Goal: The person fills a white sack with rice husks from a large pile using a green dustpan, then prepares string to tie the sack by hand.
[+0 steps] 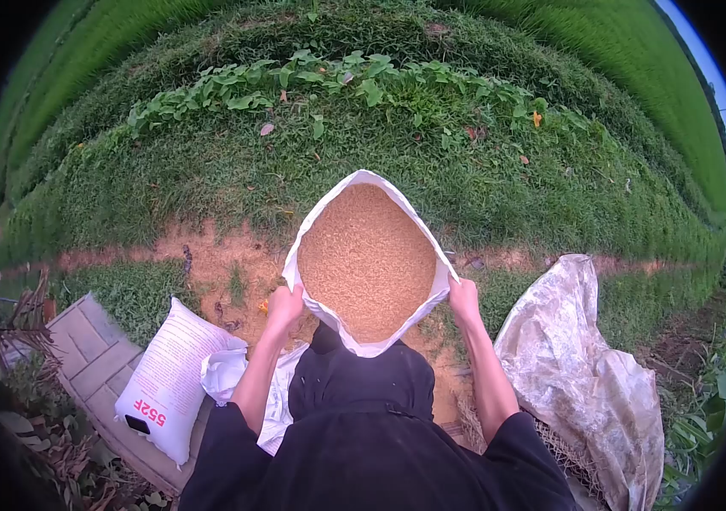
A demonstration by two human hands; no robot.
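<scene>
An open white sack [361, 182] full of tan grain [367, 260] stands in front of me, its mouth spread wide. My left hand [285, 305] grips the sack's rim on the left side. On the right side, my right hand [464, 300] holds the rim. Both arms reach out from my dark sleeves at the bottom of the view.
A full white bag printed 552F [171, 375] lies at lower left on grey paving slabs [90, 349]. A crumpled pale plastic sheet [580, 366] lies at the right. A grassy bank with leafy vines [295, 81] rises ahead beyond a bare dirt strip [218, 255].
</scene>
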